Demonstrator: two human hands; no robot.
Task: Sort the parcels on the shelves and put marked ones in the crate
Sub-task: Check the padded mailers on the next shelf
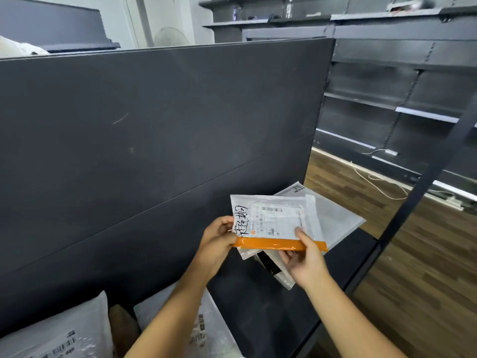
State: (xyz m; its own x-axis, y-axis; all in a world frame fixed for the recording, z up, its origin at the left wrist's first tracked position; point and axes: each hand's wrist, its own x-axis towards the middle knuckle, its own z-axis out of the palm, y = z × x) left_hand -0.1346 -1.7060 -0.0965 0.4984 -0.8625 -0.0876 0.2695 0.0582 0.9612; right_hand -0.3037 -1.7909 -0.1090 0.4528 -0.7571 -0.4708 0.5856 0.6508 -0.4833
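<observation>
Both hands gripped one flat white parcel (273,218) with an orange strip and black handwriting: the left hand (219,244) pinched its 9 o'clock edge, the right hand (302,257) clamped the strip near 5 o'clock. Two more parcels showed behind it, a grey one (333,215) at 2 o'clock and another (278,272) below. Two bagged parcels (59,337) lay at 7 o'clock beside the left forearm. The shelf's dark back panel (154,138) stood directly behind; bare shelving (402,99) lined the wood floor at 2 o'clock.
</observation>
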